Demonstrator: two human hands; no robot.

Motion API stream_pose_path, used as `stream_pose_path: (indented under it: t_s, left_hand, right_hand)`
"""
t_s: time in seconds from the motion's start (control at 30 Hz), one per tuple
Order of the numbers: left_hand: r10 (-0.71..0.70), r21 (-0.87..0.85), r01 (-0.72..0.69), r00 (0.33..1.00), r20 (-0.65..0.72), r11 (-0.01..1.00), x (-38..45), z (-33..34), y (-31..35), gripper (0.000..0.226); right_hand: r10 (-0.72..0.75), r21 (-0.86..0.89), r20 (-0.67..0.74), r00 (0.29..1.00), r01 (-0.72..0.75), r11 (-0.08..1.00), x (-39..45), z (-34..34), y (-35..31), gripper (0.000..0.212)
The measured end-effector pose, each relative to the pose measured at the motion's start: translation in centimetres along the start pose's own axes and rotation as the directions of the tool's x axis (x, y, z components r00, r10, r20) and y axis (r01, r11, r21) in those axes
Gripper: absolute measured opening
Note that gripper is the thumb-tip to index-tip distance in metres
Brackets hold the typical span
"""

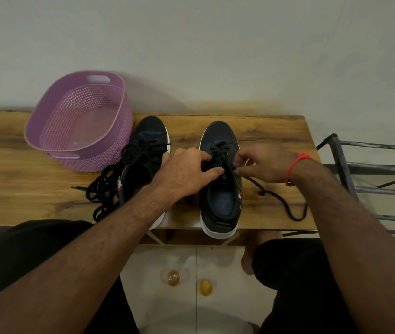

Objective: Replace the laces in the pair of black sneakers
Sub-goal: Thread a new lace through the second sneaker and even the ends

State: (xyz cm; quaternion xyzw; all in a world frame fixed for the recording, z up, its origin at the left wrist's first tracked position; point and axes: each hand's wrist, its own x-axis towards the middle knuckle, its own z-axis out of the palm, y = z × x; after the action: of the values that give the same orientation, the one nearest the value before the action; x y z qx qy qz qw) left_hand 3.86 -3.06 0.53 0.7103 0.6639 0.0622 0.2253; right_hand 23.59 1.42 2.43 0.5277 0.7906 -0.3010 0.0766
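I note two black sneakers on the wooden table (35,150): the left sneaker (143,160) beside the purple basket (80,121), the right sneaker (220,189) under both hands. My left hand (184,174) grips its left eyelet edge, fingers curled. My right hand (264,165) pinches the black lace (278,201) at the eyelets; its loose end trails rightward across the table.

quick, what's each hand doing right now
Left hand: fingers curled on the right sneaker, at its lace.
Right hand: fingers pinch that lace; its loose end trails over the table.
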Motion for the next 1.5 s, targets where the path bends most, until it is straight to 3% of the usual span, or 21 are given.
stream_pose_path:
  t_s: [0.1,0.2,0.37,0.5,0.67,0.8,0.97,1.13,1.3,1.5]
  left_hand:
    - [-0.007,0.012,0.007,1.000,0.010,1.000,0.0,-0.2,0.1,0.057]
    - [-0.003,0.016,0.003,1.000,0.013,1.000,0.0,-0.2,0.2,0.058]
    - [-0.008,-0.013,0.009,1.000,0.007,1.000,-0.2,-0.2,0.1,0.055]
    - [-0.005,-0.112,0.003,1.000,-0.012,0.994,-0.1,-0.7,-0.3,0.029]
    - [0.002,-0.098,-0.007,0.998,-0.057,0.995,0.1,-0.3,-0.9,0.005]
    - [0.033,-0.054,-0.037,0.997,-0.074,0.998,-0.1,0.0,-0.5,0.006]
    - [0.050,0.039,-0.045,0.990,-0.133,0.998,-0.2,-0.8,-1.3,0.010]
    - [0.030,-0.085,-0.032,0.999,-0.026,0.996,-0.3,-0.4,-1.8,0.008]
    - [0.036,-0.061,-0.039,0.997,-0.064,0.997,-0.4,0.3,-1.4,0.010]
    - [-0.020,-0.161,0.018,1.000,-0.010,0.987,-0.6,0.0,-2.0,0.017]
  right_hand:
    - [0.132,-0.128,0.096,0.987,-0.119,0.985,0.0,0.1,0.6,0.010]
    - [0.225,-0.115,0.142,0.964,-0.210,0.971,-0.3,0.1,1.3,0.008]
    - [0.037,0.038,0.003,0.999,-0.037,0.999,-0.1,0.1,0.3,0.007]
    - [0.001,0.013,0.007,1.000,-0.001,1.000,0.3,0.3,0.1,0.010]
    - [-0.087,-0.009,-0.063,0.994,0.087,0.996,-0.1,0.2,0.0,0.009]
    - [-0.110,-0.063,-0.089,0.990,0.104,0.993,-0.1,0.4,-0.3,0.009]
    - [-0.016,-0.002,-0.011,1.000,0.016,1.000,-0.3,-0.4,0.8,0.008]
    - [-0.081,0.006,-0.053,0.995,0.081,0.997,-0.2,-0.1,0.9,0.008]
    - [-0.131,-0.061,-0.082,0.988,0.126,0.990,0.2,0.4,0.4,0.007]
    - [-0.074,-0.029,-0.030,0.997,0.073,0.997,-0.1,0.3,1.3,0.019]
